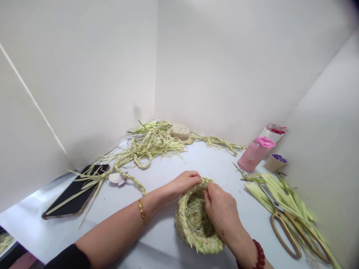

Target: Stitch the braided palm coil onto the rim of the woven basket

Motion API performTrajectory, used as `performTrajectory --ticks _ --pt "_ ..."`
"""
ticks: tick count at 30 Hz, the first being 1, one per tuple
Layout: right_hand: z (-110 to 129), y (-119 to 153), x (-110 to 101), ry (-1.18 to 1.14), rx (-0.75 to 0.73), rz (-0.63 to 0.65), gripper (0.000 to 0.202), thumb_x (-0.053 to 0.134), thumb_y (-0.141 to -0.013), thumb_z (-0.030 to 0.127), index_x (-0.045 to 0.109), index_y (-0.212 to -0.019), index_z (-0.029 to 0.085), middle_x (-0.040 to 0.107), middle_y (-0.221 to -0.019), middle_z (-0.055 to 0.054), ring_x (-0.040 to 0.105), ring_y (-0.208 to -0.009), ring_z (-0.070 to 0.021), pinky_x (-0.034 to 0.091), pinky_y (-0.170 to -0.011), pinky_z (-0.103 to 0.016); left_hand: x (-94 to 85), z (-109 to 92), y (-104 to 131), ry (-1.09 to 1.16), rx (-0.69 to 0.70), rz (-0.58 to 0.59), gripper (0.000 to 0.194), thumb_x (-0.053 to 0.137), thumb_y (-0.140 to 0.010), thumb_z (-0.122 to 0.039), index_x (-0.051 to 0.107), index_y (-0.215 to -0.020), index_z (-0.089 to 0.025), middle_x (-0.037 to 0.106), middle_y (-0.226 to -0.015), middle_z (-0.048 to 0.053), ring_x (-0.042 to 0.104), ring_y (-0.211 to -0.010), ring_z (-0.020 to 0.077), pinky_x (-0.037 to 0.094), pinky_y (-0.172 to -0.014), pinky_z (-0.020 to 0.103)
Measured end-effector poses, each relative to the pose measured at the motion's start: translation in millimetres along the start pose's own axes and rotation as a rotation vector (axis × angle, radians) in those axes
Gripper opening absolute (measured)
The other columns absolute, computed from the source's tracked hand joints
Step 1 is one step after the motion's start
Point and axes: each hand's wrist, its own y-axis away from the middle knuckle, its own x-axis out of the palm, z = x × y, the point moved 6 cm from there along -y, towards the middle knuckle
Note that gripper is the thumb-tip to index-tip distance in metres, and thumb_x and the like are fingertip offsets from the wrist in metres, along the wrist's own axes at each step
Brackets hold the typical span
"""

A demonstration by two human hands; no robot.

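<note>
A round basket of braided pale-green husk stands on the white table, tilted so that its coiled inside shows. My left hand is closed on the far rim, fingers over the edge. At the right side of the rim my right hand is closed too, its fingertips partly inside the basket and hidden from view. A long husk braid runs from the heap at the back and passes behind my left forearm. Whether it joins the basket cannot be seen.
At the back lie loose husk strips and a small woven hat. A phone lies on the left. To the right are a pink tumbler, a cup with purple contents, husk leaves and gold-handled scissors. Walls enclose the table.
</note>
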Motion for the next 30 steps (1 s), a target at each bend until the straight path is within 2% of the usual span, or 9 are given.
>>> performTrajectory --ticks 7,14,17,21,23,27,30 --pt "1.9 -6.7 1.6 -0.003 0.02 0.0 0.016 0.042 -0.089 0.018 0.055 -0.081 0.018 0.064 -0.074 -0.006 0.06 -0.062 -0.0192 0.023 -0.053 -0.028 0.6 0.5 0.0 -0.014 -0.006 0.021 0.015 0.05 -0.066 -0.027 0.055 -0.073 -0.014 0.051 -0.066 -0.002 0.044 -0.062 0.011 0.036 -0.058 0.022" --pt "-0.4 -7.0 1.1 -0.064 0.025 -0.001 0.019 0.042 -0.09 0.022 0.056 -0.078 0.019 0.062 -0.071 -0.003 0.055 -0.06 -0.0164 0.025 -0.054 -0.027 -0.4 -0.4 -0.3 -0.043 0.031 0.029 0.016 0.05 -0.067 -0.028 0.055 -0.072 -0.013 0.046 -0.062 -0.003 0.038 -0.059 0.0096 0.034 -0.057 0.022" --pt "-4.9 -8.7 -7.8 -0.121 -0.024 -0.034 0.019 0.045 -0.09 0.028 0.056 -0.077 0.02 0.061 -0.072 -0.002 0.052 -0.059 -0.015 0.027 -0.055 -0.026 -2.1 -3.9 1.1 -0.098 0.04 0.028 0.017 0.051 -0.069 -0.03 0.055 -0.073 -0.014 0.044 -0.062 -0.003 0.035 -0.058 0.0092 0.03 -0.054 0.021" --pt "-14.6 -26.9 -28.8 -0.249 -0.066 -0.137 0.018 0.049 -0.086 0.03 0.06 -0.077 0.019 0.06 -0.08 -0.004 0.052 -0.077 -0.0173 0.033 -0.067 -0.026 -5.0 -11.5 3.4 -0.182 0.097 -0.006 0.02 0.051 -0.071 -0.034 0.051 -0.07 -0.015 0.038 -0.061 -0.004 0.029 -0.057 0.0085 0.023 -0.051 0.021" --pt "-15.6 -41.4 -26.7 -0.377 -0.1 -0.048 0.016 0.051 -0.081 0.027 0.062 -0.074 0.018 0.059 -0.078 -0.003 0.052 -0.08 -0.017 0.034 -0.069 -0.026 -5.2 -12.0 3.1 -0.205 0.116 -0.002 0.022 0.05 -0.073 -0.036 0.049 -0.068 -0.015 0.034 -0.061 -0.005 0.027 -0.056 0.0085 0.022 -0.05 0.021" --pt "-11.9 -62.4 -3.5 -0.705 -0.108 0.219 0.011 0.052 -0.073 0.024 0.057 -0.066 0.017 0.053 -0.061 0.003 0.046 -0.06 -0.0115 0.031 -0.055 -0.022 -6.4 -8.0 0.0 -0.233 0.12 0.007 0.019 0.048 -0.073 -0.034 0.048 -0.069 -0.015 0.033 -0.06 -0.005 0.027 -0.056 0.0088 0.022 -0.05 0.022" --pt "-8.1 -72.5 4.8 -0.93 -0.09 0.23 0.01 0.055 -0.066 0.021 0.051 -0.059 0.016 0.045 -0.053 0.005 0.039 -0.054 -0.0092 0.03 -0.052 -0.021 -6.3 -7.7 -0.9 -0.245 0.124 0.008 0.015 0.046 -0.072 -0.029 0.048 -0.068 -0.015 0.034 -0.06 -0.004 0.027 -0.057 0.0091 0.023 -0.051 0.023"
